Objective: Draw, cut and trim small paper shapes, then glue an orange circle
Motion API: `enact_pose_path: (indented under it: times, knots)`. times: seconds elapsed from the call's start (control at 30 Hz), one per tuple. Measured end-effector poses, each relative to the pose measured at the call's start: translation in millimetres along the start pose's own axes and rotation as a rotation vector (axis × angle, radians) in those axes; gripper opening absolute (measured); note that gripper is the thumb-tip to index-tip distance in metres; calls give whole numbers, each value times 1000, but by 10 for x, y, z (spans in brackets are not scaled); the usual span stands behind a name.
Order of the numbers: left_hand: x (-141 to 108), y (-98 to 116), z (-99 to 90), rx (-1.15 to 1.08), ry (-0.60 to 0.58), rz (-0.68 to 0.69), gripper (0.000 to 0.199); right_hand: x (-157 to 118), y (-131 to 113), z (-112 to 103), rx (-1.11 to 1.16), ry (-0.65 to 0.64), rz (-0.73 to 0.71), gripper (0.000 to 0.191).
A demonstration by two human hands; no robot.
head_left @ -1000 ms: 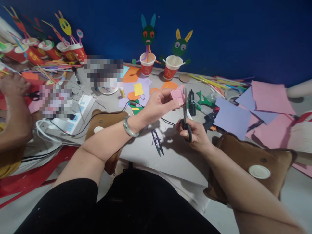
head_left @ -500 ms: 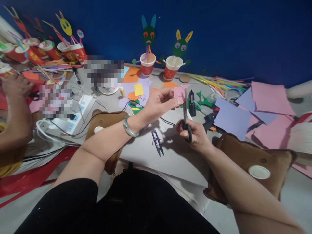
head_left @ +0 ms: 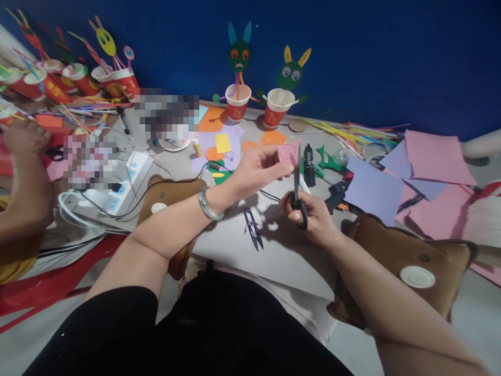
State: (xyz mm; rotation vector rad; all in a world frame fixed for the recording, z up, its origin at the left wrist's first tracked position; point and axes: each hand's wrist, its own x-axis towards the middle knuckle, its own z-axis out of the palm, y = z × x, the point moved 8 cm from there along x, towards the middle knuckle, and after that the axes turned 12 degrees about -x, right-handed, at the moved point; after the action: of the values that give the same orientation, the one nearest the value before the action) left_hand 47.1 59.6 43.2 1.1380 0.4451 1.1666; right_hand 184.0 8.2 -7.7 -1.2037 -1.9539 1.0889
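- Two bare hands of one person meet above a pale table (head_left: 230,235), near the middle of the view.
- The left forearm slants up from the lower left, with one pale green bangle (head_left: 210,204) round its wrist. The left hand (head_left: 254,169) is turned inward, thumb in front and fingers bent behind, pinching one small piece of pink paper (head_left: 286,153).
- That paper is held up between the hands, clear of the tabletop; at least one round outline is drawn on it.
- The right forearm reaches in from the lower right. The right hand (head_left: 313,216) has its fingers curled round the black handles of one pair of scissors (head_left: 297,183) — blades upright, close together, at the paper's right edge. Whether they are biting into it, I cannot tell.
- One pair of purple snips (head_left: 253,230) lies on the table below the hands, points toward the wearer.
- One black marker (head_left: 309,166) and one black glue gun (head_left: 336,197) lie just beyond the scissors.
- Two red-and-white cups stand at the back — a left cup (head_left: 237,107) with a blue-eared green face, a right cup (head_left: 277,110) with a yellow-eared one.
- One co-worker's hand (head_left: 28,137) shows at far left.
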Motion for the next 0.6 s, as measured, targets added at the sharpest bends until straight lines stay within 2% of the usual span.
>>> enact_pose_path:
  times: [0.13, 0.6]
  knots:
    - [5, -33, 3, 38, -29, -17, 47, 9, -37, -9, -14, 0, -9, 71]
    - [-3, -58, 4, 50, -15, -41, 44, 12, -71, -25, -31, 19, -26, 71]
